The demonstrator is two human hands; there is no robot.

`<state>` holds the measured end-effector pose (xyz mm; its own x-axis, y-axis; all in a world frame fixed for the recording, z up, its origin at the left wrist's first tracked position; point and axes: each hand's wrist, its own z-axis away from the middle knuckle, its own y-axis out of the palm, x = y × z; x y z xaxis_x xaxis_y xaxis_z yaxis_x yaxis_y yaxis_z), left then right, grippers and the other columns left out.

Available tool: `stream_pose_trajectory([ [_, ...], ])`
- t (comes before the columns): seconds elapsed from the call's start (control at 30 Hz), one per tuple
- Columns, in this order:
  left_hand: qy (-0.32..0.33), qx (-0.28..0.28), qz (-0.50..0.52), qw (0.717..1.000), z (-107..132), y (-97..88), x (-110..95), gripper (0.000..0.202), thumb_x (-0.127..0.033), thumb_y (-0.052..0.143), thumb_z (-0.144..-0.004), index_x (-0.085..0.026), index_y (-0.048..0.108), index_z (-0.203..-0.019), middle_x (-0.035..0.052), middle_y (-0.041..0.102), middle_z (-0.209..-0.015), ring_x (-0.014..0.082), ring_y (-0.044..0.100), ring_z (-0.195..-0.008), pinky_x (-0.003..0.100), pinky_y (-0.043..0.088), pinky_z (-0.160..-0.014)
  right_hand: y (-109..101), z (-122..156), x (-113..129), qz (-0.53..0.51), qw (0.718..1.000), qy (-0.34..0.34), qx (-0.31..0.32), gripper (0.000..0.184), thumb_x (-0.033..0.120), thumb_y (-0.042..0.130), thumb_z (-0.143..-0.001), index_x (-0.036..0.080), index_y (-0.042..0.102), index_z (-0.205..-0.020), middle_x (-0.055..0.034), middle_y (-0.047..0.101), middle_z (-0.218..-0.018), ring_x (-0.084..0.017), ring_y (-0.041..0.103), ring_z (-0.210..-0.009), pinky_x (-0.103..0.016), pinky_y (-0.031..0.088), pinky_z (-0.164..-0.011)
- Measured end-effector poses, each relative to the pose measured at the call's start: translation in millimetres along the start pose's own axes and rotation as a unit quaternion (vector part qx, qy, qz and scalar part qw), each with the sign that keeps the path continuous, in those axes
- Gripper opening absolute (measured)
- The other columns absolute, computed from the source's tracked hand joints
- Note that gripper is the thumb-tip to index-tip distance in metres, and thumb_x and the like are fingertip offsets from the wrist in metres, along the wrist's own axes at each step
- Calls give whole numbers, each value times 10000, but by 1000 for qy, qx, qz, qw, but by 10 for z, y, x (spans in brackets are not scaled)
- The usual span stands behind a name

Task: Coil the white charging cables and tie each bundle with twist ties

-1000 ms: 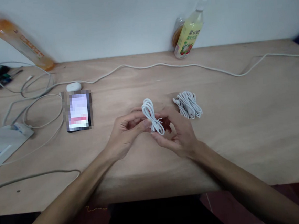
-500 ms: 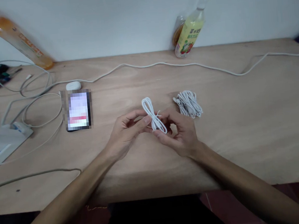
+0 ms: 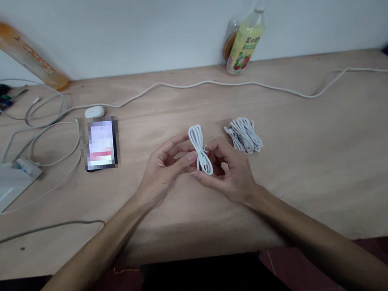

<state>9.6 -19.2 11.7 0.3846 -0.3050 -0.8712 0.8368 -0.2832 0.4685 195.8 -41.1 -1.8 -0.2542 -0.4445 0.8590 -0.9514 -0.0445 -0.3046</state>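
White cable bundle (image 3: 200, 151): turned more upright than half a second ago, when it leaned further over; its upper loops have shifted a little to the right.
Bundle's place: held up between both hands, above the desk (image 3: 317, 180), near the middle of the view.
Twist tie (image 3: 205, 148): thin and white, around the bundle's waist, its ends poking out on the right.
Left hand (image 3: 164, 168): gripping the bundle from the left, thumb pressed at its middle, fingers behind the loops.
Right hand (image 3: 234, 171): curled around the lower part, thumb at the bottom end, forefinger close to the tie; exact contact there is partly hidden.
Second cable pile (image 3: 246, 134): white coils lying on the desk, just beyond the right hand.
Phone (image 3: 101, 144): flat on the desk, left of the left hand, screen lit but pixelated.
White case (image 3: 94, 112): small and rounded, just beyond the phone.
Long white cord (image 3: 202, 84): wavy, running across the far part of the desk.
Bottles: an orange one (image 3: 22, 56) at far left, a yellow-labelled one (image 3: 246, 40) right of centre, both by the wall (image 3: 138, 29).
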Motion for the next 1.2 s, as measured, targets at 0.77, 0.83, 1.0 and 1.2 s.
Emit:
stream_pose_trajectory([
  [0.77,83,-2,-71,994,39,52,-37,191,-304,1001,-823,-253,927,-992,67,872,-1159,246,836,-1055,405,645,-1096,-1,-8,61,-115,991,62,9,241,243,791,-936,270,582,-1053,71,606,-780,-96,483,-588,-224,381,-497],
  [0.83,94,-2,-81,992,48,51,-39,157,-304,980,-850,-260,928,-992,70,859,-1206,248,825,-1088,403,644,-1094,-7,-8,54,-104,993,55,7,249,230,794,-925,272,592,-1063,77,584,-769,-96,489,-583,-223,388,-492],
  [1.0,114,-9,-125,986,63,27,-49,170,-286,956,-859,-268,927,-1025,89,819,-1275,276,764,-1233,402,643,-1081,-12,7,26,-82,996,44,-6,244,256,799,-937,278,631,-1113,77,549,-762,-104,496,-586,-234,393,-491],
  [1.2,132,9,-141,981,68,22,-85,147,-221,921,-877,-278,929,-1012,90,821,-1234,279,745,-1261,413,638,-1094,-5,29,-8,-60,998,31,-12,250,270,796,-950,277,666,-1163,40,658,-836,-122,562,-628,-258,426,-517],
])
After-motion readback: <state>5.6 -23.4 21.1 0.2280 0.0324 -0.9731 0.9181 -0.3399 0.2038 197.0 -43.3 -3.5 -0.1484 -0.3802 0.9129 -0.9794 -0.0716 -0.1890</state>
